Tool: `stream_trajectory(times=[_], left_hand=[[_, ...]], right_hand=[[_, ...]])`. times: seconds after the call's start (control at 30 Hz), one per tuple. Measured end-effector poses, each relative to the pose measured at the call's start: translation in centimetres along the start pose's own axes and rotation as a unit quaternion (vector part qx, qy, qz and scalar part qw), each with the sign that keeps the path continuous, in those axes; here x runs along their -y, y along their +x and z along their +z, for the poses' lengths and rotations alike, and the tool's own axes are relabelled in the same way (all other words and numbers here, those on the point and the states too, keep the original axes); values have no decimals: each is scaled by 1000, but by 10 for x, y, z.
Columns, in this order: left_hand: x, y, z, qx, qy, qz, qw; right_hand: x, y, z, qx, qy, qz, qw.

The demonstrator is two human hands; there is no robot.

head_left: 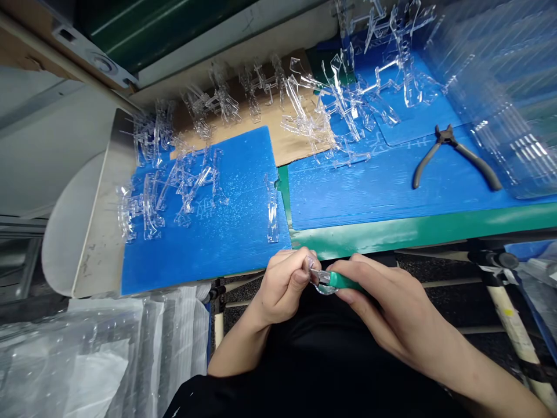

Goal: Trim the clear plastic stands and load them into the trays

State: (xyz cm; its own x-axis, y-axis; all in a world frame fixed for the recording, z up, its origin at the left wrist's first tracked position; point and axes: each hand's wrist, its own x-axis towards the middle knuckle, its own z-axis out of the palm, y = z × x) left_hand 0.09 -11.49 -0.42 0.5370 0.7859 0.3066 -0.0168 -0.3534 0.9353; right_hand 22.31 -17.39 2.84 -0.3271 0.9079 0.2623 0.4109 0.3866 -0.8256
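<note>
In front of my body, below the table's near edge, my left hand is closed around a small clear plastic part. A curved end of it sticks out past my fingers. My right hand grips a green-handled utility knife, its metal blade end against the clear part. How much of the part lies inside my left hand is hidden. Just beyond my hands, a single clear plastic piece lies on the blue sheet.
Cutting pliers with dark handles lie at the right. Clear moulded pieces are spread at the left, with more in a tangled heap at the back. A clear plastic tray stack stands far right. Plastic bags hang lower left.
</note>
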Motion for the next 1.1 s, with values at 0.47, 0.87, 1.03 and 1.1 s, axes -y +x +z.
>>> stream_trajectory(times=[0.47,0.87,1.03,1.1], left_hand=[[4,-3,1,5,-15,-6,1000],[-9,4,5,6,-36,20,999],[-9,-1,5,-17,-38,-34,999],[-8,-3,6,-21,-36,-45,998]], right_hand=[[13,-5,4,-16,12,50,999],[-5,-5,4,-68,36,104,992],[1,-4,2,-102,57,103,988],[4,-4,3,-109,98,103,984]])
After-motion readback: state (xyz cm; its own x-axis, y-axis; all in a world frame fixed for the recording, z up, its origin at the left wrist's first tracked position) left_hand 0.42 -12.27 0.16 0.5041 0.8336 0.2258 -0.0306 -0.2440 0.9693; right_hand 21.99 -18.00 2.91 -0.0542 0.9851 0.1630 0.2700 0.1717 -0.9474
